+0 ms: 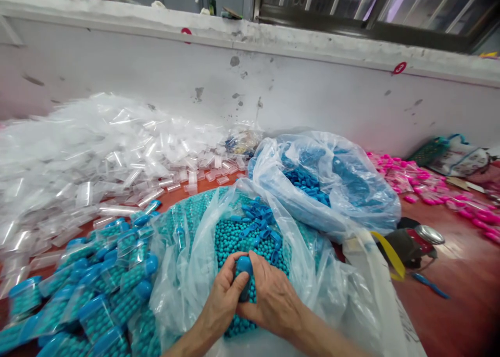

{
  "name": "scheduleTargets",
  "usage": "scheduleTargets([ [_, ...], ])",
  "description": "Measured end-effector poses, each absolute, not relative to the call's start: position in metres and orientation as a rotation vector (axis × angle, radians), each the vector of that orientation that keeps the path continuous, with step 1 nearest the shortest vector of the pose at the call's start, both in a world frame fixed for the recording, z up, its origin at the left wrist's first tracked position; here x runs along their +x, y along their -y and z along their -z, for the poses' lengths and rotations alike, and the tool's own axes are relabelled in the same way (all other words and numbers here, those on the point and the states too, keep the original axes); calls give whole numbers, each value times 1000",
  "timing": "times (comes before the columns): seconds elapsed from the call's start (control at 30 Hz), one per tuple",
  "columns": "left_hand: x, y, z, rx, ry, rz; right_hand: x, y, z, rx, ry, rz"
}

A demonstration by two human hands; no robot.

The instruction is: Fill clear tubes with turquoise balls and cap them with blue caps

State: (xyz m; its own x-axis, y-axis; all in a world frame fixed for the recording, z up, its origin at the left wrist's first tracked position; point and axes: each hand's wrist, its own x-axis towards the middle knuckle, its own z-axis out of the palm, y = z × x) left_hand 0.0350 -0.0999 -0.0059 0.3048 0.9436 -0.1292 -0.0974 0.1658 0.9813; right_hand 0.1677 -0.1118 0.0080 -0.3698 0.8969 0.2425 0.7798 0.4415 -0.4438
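Both hands meet over an open plastic bag point(203, 253) full of small teal beads point(230, 237). Between them is a small container with a blue cap point(244, 265); its body is mostly hidden by fingers. My left hand point(223, 289) pinches the cap end with thumb and fingers. From the other side, my right hand point(273, 294) wraps round the container, its fingertips at the cap. Loose blue plastic pieces point(261, 219) lie on the beads just beyond the hands.
Bead-filled containers with blue caps point(94, 315) are heaped at left, before a large pile of clear tubes point(97, 154). Behind stands a bag of blue parts point(332, 185). Pink pieces point(425, 180), a dark device with a round silver top point(424, 240) and a blue tool point(429, 285) lie right.
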Motion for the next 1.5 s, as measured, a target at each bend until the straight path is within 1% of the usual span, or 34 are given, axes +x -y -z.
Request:
scheduleTargets([
  [0.1,36,102,4,1154,-1061,-942,163,112,-10,-1453,2299,-320],
  [0.23,38,102,1,1207,-1226,-957,155,113,-5,-1515,2337,-393],
  [0.37,35,104,-2,1306,-1301,-982,148,118,-3,-1563,2334,-610],
  [0.5,6,100,-7,1274,-1316,-874,157,110,-12,-1466,2313,-899],
  [0.57,-28,95,-12,1269,-1405,-852,171,99,-16,-1535,2291,-867],
  [0.63,-71,89,-18,1370,-1594,-935,187,86,-16,-1690,2275,-728],
  [0.7,-114,84,-23,1494,-1900,-917,199,75,-12,-1825,2304,-594],
  [0.73,-130,83,-25,1548,-2093,-831,203,71,-8,-1871,2334,-547],
  [0.8,-147,83,-27,1690,-2458,-823,204,66,0,-1927,2395,-480],
  [0.87,-138,87,-26,1846,-2570,-935,200,65,8,-1940,2425,-431],
  [0.9,-125,90,-24,1913,-2498,-1010,198,65,11,-1936,2427,-410],
  [0.97,-87,95,-18,1990,-2103,-1036,194,66,15,-1915,2418,-389],
  [1.07,-26,96,-3,1890,-1617,-844,192,72,13,-1839,2373,-424],
  [1.2,19,86,16,1685,-1340,-760,190,83,4,-1701,2251,-569],
  [1.33,25,77,28,1504,-1092,-660,196,77,-5,-1527,2363,-720],
  [1.4,23,75,34,1357,-1065,-630,203,63,-7,-1534,2481,-611],
  [1.5,22,75,40,1197,-1069,-571,212,37,-4,-1731,2588,-202],
])
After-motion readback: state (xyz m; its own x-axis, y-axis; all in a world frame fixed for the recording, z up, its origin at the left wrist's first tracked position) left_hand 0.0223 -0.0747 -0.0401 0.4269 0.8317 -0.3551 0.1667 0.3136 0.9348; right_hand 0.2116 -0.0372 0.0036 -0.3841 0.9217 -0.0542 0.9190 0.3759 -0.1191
